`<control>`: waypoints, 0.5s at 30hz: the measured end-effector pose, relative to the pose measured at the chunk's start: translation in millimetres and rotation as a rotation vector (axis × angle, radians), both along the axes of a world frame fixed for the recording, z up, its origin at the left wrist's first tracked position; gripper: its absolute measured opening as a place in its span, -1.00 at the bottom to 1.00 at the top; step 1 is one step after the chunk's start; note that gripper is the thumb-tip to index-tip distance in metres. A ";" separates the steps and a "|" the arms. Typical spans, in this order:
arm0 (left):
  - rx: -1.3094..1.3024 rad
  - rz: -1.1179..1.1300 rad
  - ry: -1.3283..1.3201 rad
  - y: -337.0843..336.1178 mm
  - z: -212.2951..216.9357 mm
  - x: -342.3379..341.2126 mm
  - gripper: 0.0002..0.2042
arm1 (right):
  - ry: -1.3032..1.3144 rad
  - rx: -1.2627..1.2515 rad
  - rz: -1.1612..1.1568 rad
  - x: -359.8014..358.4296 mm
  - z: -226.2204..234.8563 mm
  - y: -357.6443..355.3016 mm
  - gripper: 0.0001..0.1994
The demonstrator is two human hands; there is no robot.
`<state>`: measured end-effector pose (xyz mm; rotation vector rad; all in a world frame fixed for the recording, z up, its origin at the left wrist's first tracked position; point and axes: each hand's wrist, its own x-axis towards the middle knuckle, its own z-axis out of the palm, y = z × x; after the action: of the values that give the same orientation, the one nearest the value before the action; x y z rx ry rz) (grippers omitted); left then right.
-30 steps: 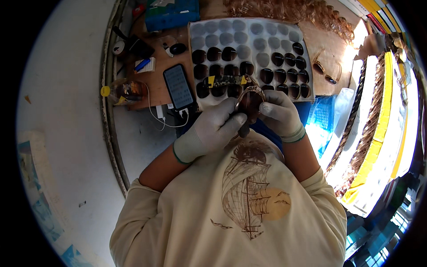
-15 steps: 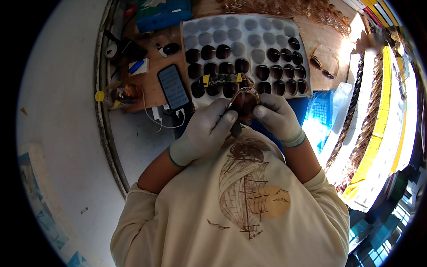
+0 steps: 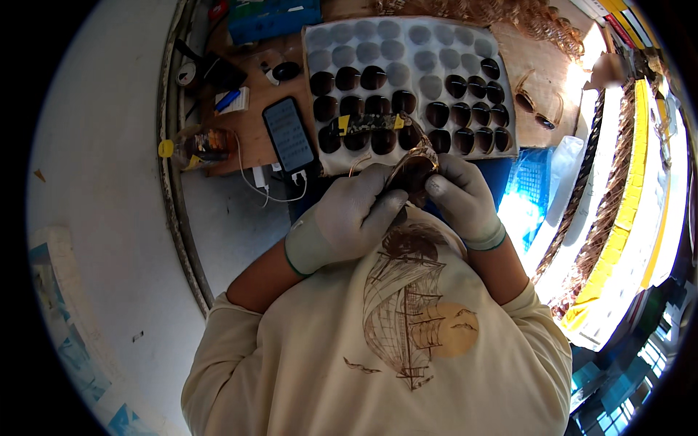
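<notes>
Both my hands wear pale grey gloves and meet in front of my chest, at the tray's near edge. Between them is a pair of sunglasses [image 3: 413,174] with a brown frame and dark lenses, tilted. My left hand [image 3: 347,214] is closed on its left part, thumb against a lens. On the other side, my right hand [image 3: 467,200] pinches the rim with thumb and fingers. Part of the frame is hidden by the gloves. Just beyond lies a white tray [image 3: 408,54] with rows of dark lenses [image 3: 374,78] and pale grey round spots.
A dark strip with yellow tape [image 3: 371,124] lies across the tray. Left of it are a phone [image 3: 289,138] on a white cable, a yellow-capped bottle [image 3: 207,147] and a blue marker [image 3: 227,100]. Another pair of sunglasses [image 3: 525,99] and a blue basket [image 3: 525,185] are at right.
The sunglasses have turned more edge-on and tilted between my hands. Both hands keep their grip and sit slightly further right. The whole view has shifted a little.
</notes>
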<state>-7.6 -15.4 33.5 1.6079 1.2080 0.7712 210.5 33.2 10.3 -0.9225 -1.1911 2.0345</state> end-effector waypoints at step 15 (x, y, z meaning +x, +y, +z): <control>-0.327 0.072 -0.322 -0.2 9.2 0.9 -0.77 | -0.093 0.012 0.038 5.9 -0.1 0.8 -0.81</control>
<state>-6.7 -15.7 42.7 1.1315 1.0963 0.7969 216.4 34.0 10.2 -1.0049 -1.2782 2.0313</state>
